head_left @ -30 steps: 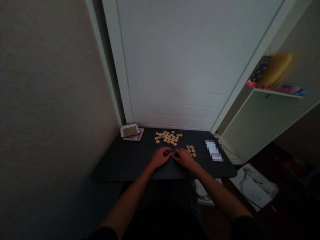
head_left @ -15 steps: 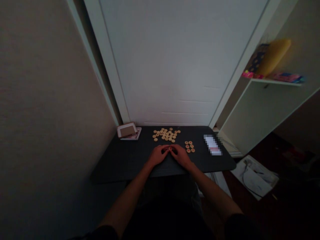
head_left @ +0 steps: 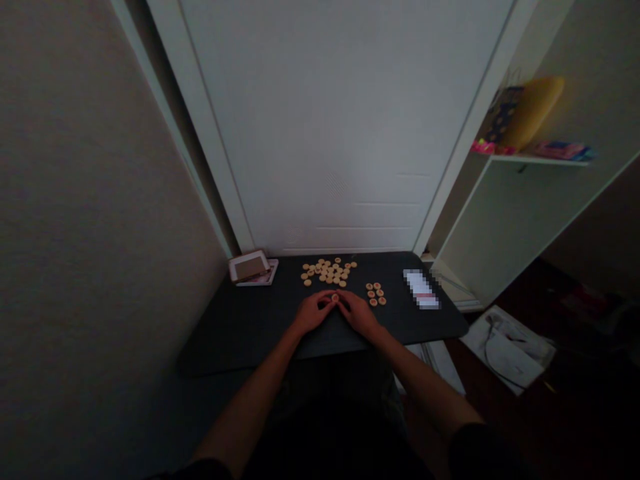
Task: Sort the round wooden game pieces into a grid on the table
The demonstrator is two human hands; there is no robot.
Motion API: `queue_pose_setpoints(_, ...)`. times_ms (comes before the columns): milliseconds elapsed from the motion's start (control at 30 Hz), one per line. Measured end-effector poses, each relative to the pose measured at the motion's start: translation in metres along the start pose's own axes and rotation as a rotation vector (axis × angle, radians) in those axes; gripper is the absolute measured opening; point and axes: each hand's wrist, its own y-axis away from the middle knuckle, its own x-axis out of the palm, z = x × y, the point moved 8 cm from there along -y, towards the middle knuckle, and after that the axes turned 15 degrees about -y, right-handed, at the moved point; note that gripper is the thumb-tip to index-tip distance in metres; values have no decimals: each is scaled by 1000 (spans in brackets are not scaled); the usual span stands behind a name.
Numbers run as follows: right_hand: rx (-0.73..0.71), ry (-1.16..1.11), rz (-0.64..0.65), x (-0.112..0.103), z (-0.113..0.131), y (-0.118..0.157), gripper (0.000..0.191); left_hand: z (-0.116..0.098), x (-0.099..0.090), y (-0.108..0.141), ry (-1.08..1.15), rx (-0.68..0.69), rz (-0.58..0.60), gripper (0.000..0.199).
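Observation:
My left hand (head_left: 314, 313) and my right hand (head_left: 357, 313) meet over the front middle of the dark table. Between their fingertips they hold one round wooden piece (head_left: 335, 298) with a mark on its face. Just beyond my hands lies a loose pile of several round pieces (head_left: 330, 272), pale wood, a few with marks showing. To the right of my right hand, several marked pieces (head_left: 377, 294) lie in two short columns.
At the table's (head_left: 225, 333) back left a shallow box (head_left: 253, 268) rests, its two parts stacked. A bright, blurred-out phone-like object (head_left: 421, 289) lies at the right. A white door (head_left: 340, 133) stands behind the table, and a shelf (head_left: 540, 160) is at the right.
The view has shifted slightly. The piece between my fingertips now shows its marked face more fully, and my fingers have moved a little around it.

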Motion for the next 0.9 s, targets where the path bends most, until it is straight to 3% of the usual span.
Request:
queue_pose_setpoints(333, 15, -34, -1, -1, -1, -1, 43, -1, -3, 1, 28, 17, -30, 36)
queue_pose_setpoints(600, 57, -65, 4, -2, 1, -1, 30, 1, -2, 1, 47, -16, -32, 33)
queue_pose_setpoints(900, 40, -87, -69, -7, -1, -3, 21, 2, 1, 0, 41, 45, -22, 37)
